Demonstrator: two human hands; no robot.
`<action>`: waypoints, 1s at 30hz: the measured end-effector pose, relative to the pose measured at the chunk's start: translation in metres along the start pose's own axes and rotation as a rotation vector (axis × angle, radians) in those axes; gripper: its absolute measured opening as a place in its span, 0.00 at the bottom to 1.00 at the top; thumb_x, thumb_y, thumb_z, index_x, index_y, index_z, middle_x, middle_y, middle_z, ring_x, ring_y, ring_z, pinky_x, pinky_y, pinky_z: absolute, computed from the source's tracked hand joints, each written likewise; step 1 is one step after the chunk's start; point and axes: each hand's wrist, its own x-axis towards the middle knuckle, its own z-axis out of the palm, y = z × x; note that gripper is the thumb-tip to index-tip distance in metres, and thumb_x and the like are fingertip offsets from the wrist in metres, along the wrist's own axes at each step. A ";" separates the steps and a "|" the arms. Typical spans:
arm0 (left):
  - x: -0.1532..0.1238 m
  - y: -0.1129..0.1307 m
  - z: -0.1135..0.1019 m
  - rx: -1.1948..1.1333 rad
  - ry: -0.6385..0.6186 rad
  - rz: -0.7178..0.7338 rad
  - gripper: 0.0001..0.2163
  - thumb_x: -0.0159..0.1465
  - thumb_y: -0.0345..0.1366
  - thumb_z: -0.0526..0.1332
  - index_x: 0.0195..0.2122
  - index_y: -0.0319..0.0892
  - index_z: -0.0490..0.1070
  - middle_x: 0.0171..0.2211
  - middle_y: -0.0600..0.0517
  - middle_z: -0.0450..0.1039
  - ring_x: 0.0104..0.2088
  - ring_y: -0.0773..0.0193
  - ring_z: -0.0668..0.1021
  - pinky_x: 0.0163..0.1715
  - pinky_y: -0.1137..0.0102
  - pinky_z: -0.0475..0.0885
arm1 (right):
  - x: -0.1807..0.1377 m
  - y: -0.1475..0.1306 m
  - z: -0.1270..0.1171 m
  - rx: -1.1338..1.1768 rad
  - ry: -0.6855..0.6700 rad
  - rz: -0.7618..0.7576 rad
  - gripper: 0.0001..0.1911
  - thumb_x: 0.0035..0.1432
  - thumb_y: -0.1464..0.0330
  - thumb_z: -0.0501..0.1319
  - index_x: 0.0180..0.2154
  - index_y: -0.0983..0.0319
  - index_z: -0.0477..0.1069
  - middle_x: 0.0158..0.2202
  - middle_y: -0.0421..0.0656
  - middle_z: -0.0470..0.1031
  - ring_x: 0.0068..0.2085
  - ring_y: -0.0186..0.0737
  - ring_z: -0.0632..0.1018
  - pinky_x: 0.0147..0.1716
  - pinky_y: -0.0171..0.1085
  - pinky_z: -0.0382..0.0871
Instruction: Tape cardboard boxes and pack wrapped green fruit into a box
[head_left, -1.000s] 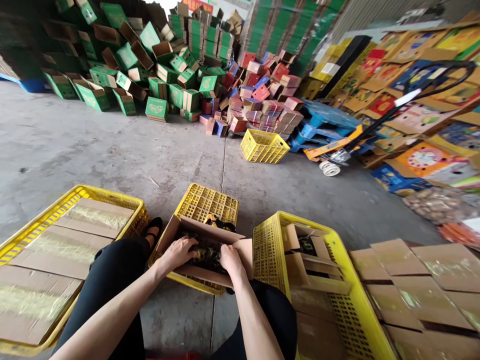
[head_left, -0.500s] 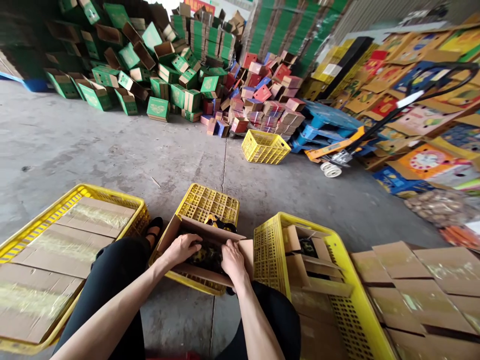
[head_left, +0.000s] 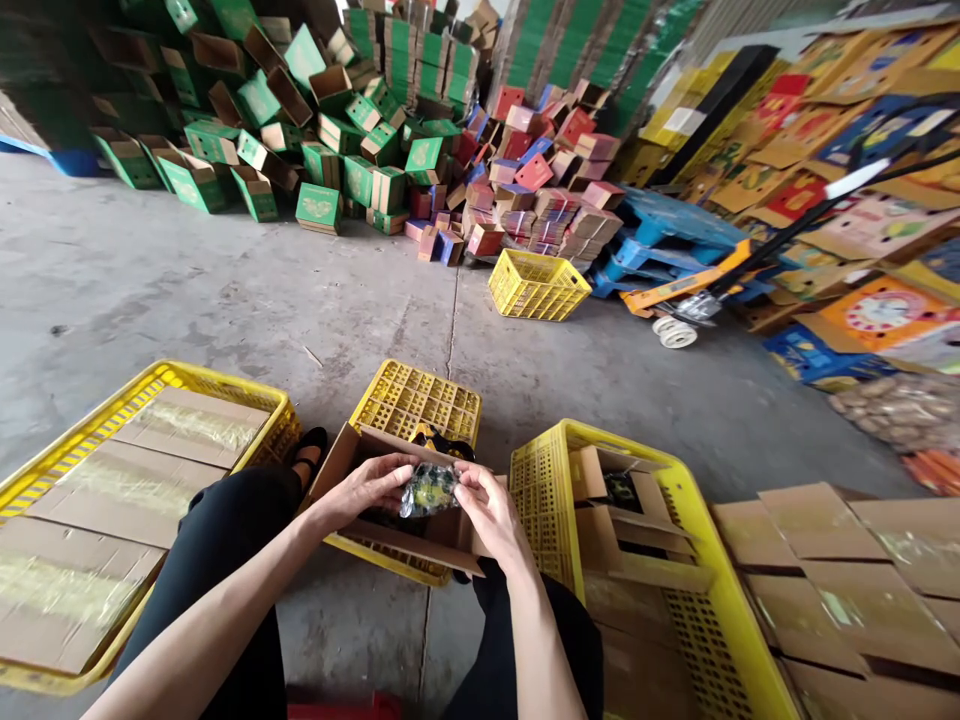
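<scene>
The small packet (head_left: 427,490) is a glossy, crinkled plastic wrap with a yellow-green content showing through; its exact content cannot be identified. It is held just above the open cardboard box (head_left: 420,535), which is plain brown corrugated board with its flaps folded outward. The box rests on an upturned yellow crate (head_left: 420,400) of perforated moulded plastic, standing on the grey, stained concrete floor (head_left: 225,290). The left hand (head_left: 367,487) grips the left edge of the packet with fingers curled narrowly around it. The right hand (head_left: 487,510) pinches the right edge, fingers close together and thumb on top. Left of the person, a wide yellow lattice crate (head_left: 150,385) holds flat cardboard boxes sealed with shiny clear tape. Right of the person, another yellow crate (head_left: 540,480) contains open brown cartons, and taped cartons (head_left: 840,570) lie beside it. At the far side, green printed boxes (head_left: 315,120) lie in a loose pile, with red and pink boxes (head_left: 540,190) to their right and a small yellow basket (head_left: 536,285) near them.
</scene>
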 end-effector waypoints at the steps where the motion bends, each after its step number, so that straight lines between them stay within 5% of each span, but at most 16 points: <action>1: 0.000 -0.001 0.000 -0.033 -0.006 0.007 0.35 0.63 0.60 0.68 0.64 0.43 0.72 0.52 0.42 0.80 0.45 0.52 0.84 0.47 0.61 0.79 | 0.000 -0.001 0.003 0.015 0.021 -0.009 0.15 0.59 0.52 0.68 0.36 0.57 0.74 0.58 0.49 0.76 0.56 0.51 0.78 0.52 0.45 0.75; 5: 0.002 -0.004 0.002 -0.058 0.008 0.065 0.29 0.61 0.54 0.73 0.56 0.41 0.78 0.48 0.43 0.82 0.46 0.53 0.83 0.48 0.63 0.78 | -0.002 -0.005 0.012 0.140 0.092 0.040 0.19 0.57 0.49 0.70 0.40 0.56 0.79 0.62 0.48 0.73 0.50 0.48 0.81 0.46 0.44 0.79; 9: 0.002 -0.008 0.000 -0.055 0.093 0.081 0.25 0.61 0.54 0.73 0.50 0.40 0.82 0.42 0.44 0.84 0.41 0.56 0.83 0.44 0.64 0.79 | -0.002 -0.002 0.018 0.268 0.146 0.142 0.29 0.52 0.49 0.74 0.52 0.52 0.77 0.49 0.44 0.81 0.43 0.46 0.82 0.37 0.40 0.80; 15: 0.002 -0.005 -0.005 -0.057 0.109 0.101 0.25 0.60 0.54 0.73 0.49 0.39 0.83 0.40 0.44 0.84 0.38 0.57 0.83 0.40 0.66 0.78 | 0.004 0.004 0.020 0.295 0.190 0.197 0.24 0.46 0.45 0.76 0.33 0.57 0.78 0.33 0.40 0.78 0.34 0.40 0.78 0.31 0.37 0.78; 25: -0.001 0.009 -0.002 -0.111 0.228 0.133 0.29 0.56 0.55 0.76 0.52 0.40 0.82 0.42 0.45 0.84 0.37 0.58 0.84 0.38 0.68 0.78 | 0.007 0.000 0.026 0.374 0.258 0.205 0.25 0.45 0.45 0.77 0.34 0.56 0.76 0.34 0.39 0.77 0.37 0.41 0.78 0.34 0.38 0.79; 30: -0.003 0.006 -0.003 -0.153 0.177 0.073 0.28 0.57 0.54 0.76 0.52 0.42 0.81 0.49 0.44 0.83 0.44 0.56 0.84 0.43 0.66 0.79 | 0.006 0.000 0.026 0.385 0.265 0.196 0.25 0.45 0.46 0.77 0.35 0.55 0.77 0.37 0.40 0.78 0.38 0.41 0.78 0.35 0.38 0.79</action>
